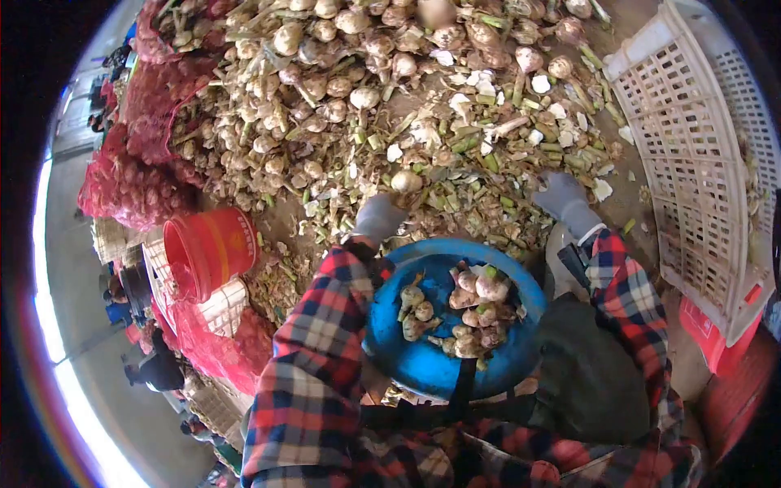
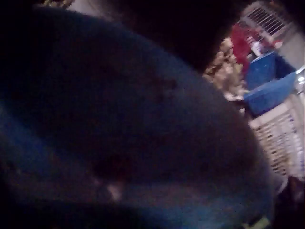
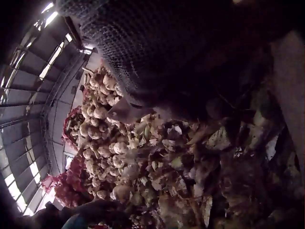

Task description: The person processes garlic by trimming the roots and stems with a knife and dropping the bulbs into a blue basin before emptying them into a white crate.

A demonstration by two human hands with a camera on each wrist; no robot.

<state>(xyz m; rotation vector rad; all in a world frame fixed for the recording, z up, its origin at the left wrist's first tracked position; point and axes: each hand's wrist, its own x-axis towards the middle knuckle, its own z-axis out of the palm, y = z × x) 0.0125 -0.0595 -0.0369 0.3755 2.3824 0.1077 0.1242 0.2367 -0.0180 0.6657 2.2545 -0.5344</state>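
Observation:
My left hand (image 1: 381, 218), in a grey knit glove, is at the near edge of the garlic scraps, just beside a single pale garlic bulb (image 1: 406, 181). Its fingers are hidden in the head view, and the left wrist view holds mostly a dark blue basin. Farther right, my gloved right hand (image 1: 564, 199) reaches down at the cut stems and skins (image 1: 488, 199). In the right wrist view the glove (image 3: 138, 52) is dark, close over the scraps, with its fingertips in shadow. Between my forearms, the blue basin (image 1: 390, 358) holds several trimmed garlic bulbs (image 1: 488, 286).
A large heap of garlic (image 1: 325, 81) with stems spreads ahead. White plastic crates (image 1: 683, 138) stand at the right. On the left are a red bucket (image 1: 213, 250) and red mesh sacks (image 1: 134, 187) of garlic. Other people (image 1: 154, 366) are far left.

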